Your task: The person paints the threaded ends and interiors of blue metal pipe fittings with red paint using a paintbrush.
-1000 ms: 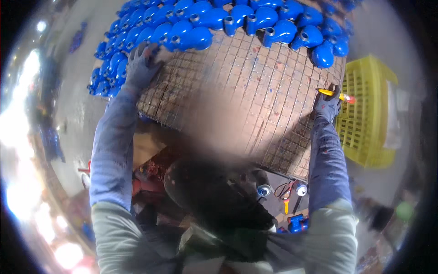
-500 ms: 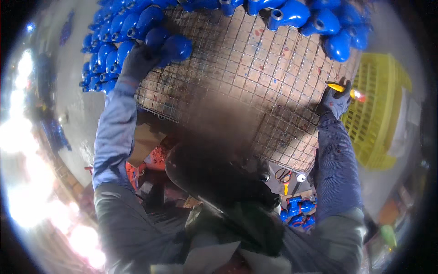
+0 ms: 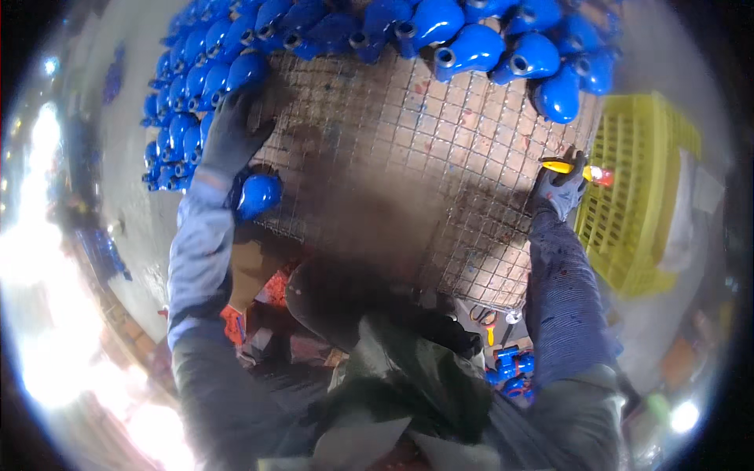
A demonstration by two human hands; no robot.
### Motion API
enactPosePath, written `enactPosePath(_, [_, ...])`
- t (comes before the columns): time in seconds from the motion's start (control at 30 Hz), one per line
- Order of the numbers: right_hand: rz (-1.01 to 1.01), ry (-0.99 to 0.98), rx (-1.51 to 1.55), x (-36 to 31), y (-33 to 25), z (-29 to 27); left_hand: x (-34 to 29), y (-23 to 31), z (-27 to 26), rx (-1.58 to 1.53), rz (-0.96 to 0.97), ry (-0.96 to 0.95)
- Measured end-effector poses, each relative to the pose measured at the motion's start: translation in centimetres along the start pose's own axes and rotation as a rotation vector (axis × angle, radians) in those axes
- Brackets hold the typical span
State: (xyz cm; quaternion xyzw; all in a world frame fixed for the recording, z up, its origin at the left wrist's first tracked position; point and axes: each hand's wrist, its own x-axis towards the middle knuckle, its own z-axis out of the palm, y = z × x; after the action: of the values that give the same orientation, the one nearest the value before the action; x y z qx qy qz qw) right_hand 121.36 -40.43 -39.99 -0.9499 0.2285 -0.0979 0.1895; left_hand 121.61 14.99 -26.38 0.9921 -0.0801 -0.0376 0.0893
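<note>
My left hand, in a dark glove, is over the left edge of the wire mesh rack, beside the blue-painted castings. Its fingers look apart and nothing shows in them, though the fingertips blur into shadow. One glossy blue casting lies next to my left wrist, partly hidden by the sleeve. At the rack's right edge, my gloved right hand is closed around a yellow-handled brush with a reddish end. The bulb-shaped castings have short round necks with open ends.
More blue castings line the rack's far side. A yellow plastic basket stands right of the rack. Below the near edge are scissors, another yellow-handled tool and small blue parts. A cardboard box sits lower left.
Two blue castings beside my left hand have left their former places; one casting now lies by my left wrist. The view has shifted, and my right hand still grips the brush.
</note>
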Motion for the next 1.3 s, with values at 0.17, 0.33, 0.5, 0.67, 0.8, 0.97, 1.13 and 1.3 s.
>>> enactPosePath(0.17, [-0.049,0.031,-0.053,-0.2,0.3,-0.1,13.3,1.5,5.7,0.125,0.159,0.302])
enactPosePath(0.33, [-0.138,0.075,-0.073,0.0,0.5,0.0,15.0,2.6,6.1,0.086,0.057,0.078])
enactPosePath(0.5, [-0.010,-0.055,-0.074,0.2,0.5,0.0,15.6,9.0,5.5,-0.110,0.126,0.070])
enactPosePath(0.67, [-0.028,-0.067,0.000,0.2,0.5,-0.1,16.2,9.8,4.4,0.232,0.034,-0.358])
enactPosePath(0.8, [-0.016,-0.067,-0.035,0.1,0.3,-0.2,12.3,7.9,3.2,-0.032,0.388,0.055])
enactPosePath(0.97, [-0.016,-0.037,-0.151,0.0,-0.2,-0.4,3.1,6.7,-0.3,-0.085,0.260,-0.179])
enactPosePath(1.13, [-0.091,0.018,-0.047,0.0,-0.5,-0.4,-8.2,7.9,0.8,0.307,0.224,-0.517])
enactPosePath(1.3, [-0.046,0.003,-0.181,-0.1,-0.8,-0.6,-10.9,8.4,0.4,0.236,0.170,-0.778])
